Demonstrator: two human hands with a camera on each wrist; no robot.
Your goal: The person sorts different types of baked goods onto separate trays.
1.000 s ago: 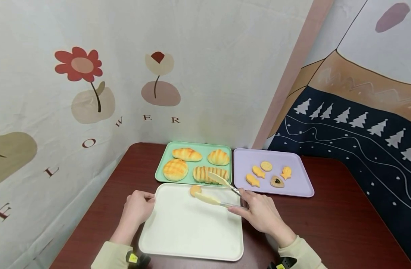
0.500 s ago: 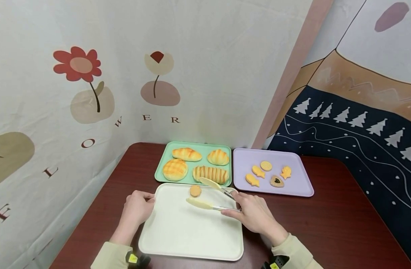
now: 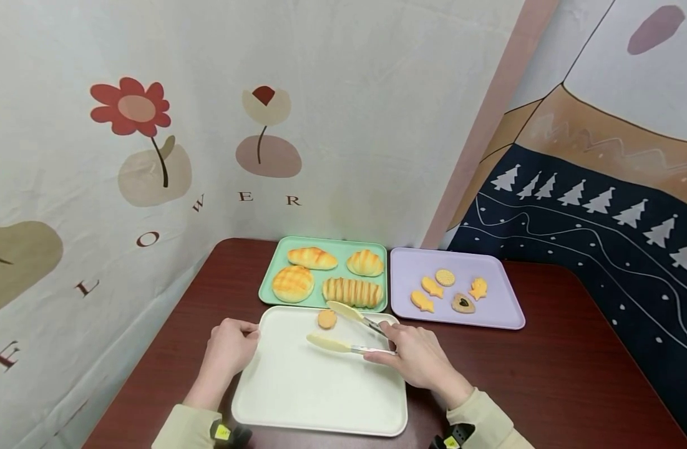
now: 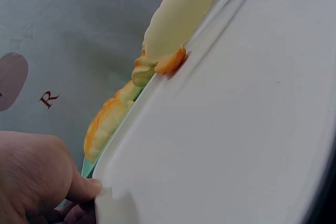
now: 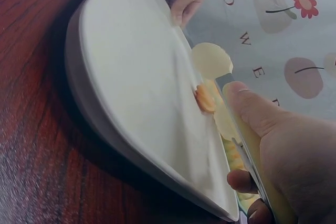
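Note:
A white tray [image 3: 321, 390] lies at the front of the table, with one small round cookie [image 3: 327, 319] near its far edge. My left hand [image 3: 231, 347] pinches the tray's left rim; in the left wrist view the thumb [image 4: 86, 187] lies on the rim. My right hand [image 3: 416, 354] holds a pair of tongs [image 3: 329, 343] with cream tips over the tray's far right part. The tong tips stand apart to the right of the cookie, with nothing held between them. In the right wrist view the cookie [image 5: 205, 99] sits beside the tongs.
Behind the white tray, a green tray [image 3: 269, 293] bears several breads, including a striped loaf [image 3: 352, 292] and a round bun [image 3: 293, 284]. A purple tray [image 3: 489, 315] at the back right holds several cookies, among them a heart-shaped one [image 3: 463, 304]. Printed cloth hangs behind the table.
My right hand has moved left and slightly toward me with the tongs, whose tips have shifted away from the cookie. The cookie stays on the white tray. My left hand has stayed in place.

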